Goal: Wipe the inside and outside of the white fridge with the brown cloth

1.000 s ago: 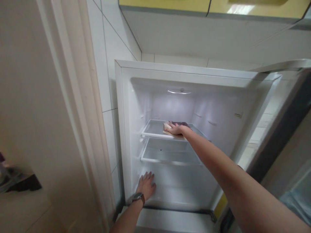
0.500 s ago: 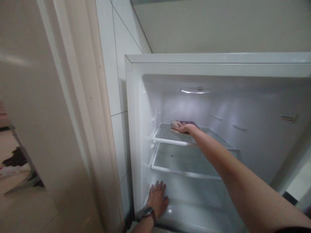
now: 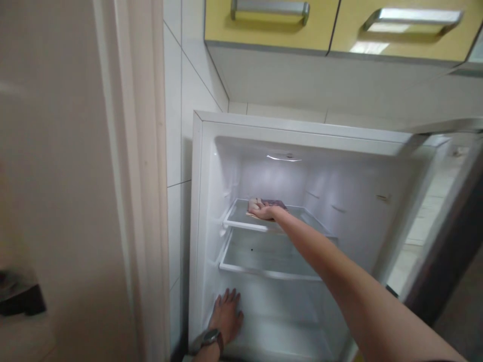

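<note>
Inside an open white refrigerator [image 3: 198, 211], my right hand [image 3: 264, 211] reaches to the back of the upper glass shelf [image 3: 237, 215]. Its fingers are curled on a folded cloth [image 3: 278, 203], light on one side and purplish on the other, which lies against the shelf. Part of the cloth is hidden behind the hand. Lower down, my left hand [image 3: 227, 318], with a watch [image 3: 212, 337] on its wrist, is spread out near the left inner wall, below the second glass shelf [image 3: 271, 256]. Nothing is in that hand.
A small dark speck [image 3: 252, 250] shows on the second shelf. The refrigerator door [image 3: 439, 236] stands open on the right. Yellow cabinets [image 3: 271, 30] with metal handles hang above. A door frame [image 3: 141, 176] and tiled wall [image 3: 173, 125] rise on the left.
My view has tilted upward and shifted right, bringing the yellow cabinets and the refrigerator door into sight. Both hands and the cloth stay at nearly the same places in the refrigerator.
</note>
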`<control>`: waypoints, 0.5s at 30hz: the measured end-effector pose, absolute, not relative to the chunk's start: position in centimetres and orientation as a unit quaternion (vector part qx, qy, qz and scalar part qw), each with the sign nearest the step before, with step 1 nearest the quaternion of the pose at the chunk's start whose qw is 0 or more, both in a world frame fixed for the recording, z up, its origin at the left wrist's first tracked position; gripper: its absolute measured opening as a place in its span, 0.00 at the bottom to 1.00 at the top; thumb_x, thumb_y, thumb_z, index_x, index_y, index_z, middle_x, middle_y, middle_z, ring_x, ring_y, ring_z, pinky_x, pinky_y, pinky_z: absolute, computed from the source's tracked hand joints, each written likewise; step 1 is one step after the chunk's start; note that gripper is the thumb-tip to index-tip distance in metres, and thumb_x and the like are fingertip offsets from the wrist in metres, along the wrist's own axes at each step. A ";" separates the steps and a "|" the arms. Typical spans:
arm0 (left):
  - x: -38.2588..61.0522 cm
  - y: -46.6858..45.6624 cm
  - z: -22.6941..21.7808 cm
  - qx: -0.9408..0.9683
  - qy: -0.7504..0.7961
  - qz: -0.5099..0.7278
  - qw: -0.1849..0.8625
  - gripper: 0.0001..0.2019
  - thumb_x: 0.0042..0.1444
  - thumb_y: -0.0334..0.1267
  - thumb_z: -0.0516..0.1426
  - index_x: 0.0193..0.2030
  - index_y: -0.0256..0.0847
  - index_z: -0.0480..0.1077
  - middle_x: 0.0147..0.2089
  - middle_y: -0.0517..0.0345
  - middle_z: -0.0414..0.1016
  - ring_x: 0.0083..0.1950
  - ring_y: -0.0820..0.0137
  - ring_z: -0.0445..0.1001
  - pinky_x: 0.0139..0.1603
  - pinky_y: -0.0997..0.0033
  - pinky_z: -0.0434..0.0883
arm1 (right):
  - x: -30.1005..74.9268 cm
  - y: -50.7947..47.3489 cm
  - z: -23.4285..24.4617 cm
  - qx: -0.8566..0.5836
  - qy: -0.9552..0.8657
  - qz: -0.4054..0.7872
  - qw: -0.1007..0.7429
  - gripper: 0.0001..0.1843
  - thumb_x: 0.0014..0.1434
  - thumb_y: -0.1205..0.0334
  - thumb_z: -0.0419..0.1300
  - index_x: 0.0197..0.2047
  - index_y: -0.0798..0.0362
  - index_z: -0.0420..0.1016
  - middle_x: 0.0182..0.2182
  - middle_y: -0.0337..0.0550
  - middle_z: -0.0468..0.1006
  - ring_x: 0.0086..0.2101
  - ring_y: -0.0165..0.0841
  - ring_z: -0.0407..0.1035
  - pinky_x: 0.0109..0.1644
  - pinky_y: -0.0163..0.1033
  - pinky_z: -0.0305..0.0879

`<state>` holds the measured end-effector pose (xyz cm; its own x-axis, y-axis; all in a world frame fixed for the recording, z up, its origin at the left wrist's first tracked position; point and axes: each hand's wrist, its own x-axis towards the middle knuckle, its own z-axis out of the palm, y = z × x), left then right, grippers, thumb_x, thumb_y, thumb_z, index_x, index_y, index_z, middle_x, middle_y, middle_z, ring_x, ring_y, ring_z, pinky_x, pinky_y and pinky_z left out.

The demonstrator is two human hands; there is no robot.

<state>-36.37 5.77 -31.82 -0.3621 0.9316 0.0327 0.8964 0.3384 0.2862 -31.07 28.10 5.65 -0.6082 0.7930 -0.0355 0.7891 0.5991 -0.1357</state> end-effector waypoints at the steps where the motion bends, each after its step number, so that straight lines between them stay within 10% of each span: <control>1: -36.3 5.7 -31.6 0.560 0.816 0.126 0.065 0.33 0.62 0.43 0.48 0.75 0.46 0.59 0.79 0.55 0.51 0.80 0.54 0.44 0.78 0.41 0.44 | -30.8 27.2 5.7 -0.441 -0.894 0.071 0.003 0.57 0.52 0.16 0.46 0.78 0.29 0.36 0.78 0.42 0.35 0.73 0.64 0.37 0.68 0.78 0.33; 15: -36.3 6.1 -31.4 0.557 0.819 0.134 0.042 0.33 0.60 0.42 0.48 0.74 0.46 0.62 0.78 0.57 0.54 0.79 0.56 0.47 0.78 0.45 0.49 | -29.6 22.2 6.2 -0.421 -0.905 0.045 -0.025 0.57 0.51 0.13 0.42 0.77 0.29 0.40 0.78 0.41 0.35 0.72 0.68 0.34 0.69 0.78 0.28</control>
<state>-36.26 6.09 -31.43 -0.3761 0.9230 0.0816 0.9005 0.3434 0.2666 -29.55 22.24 6.15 -0.6435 0.7610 -0.0828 0.7654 0.6406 -0.0614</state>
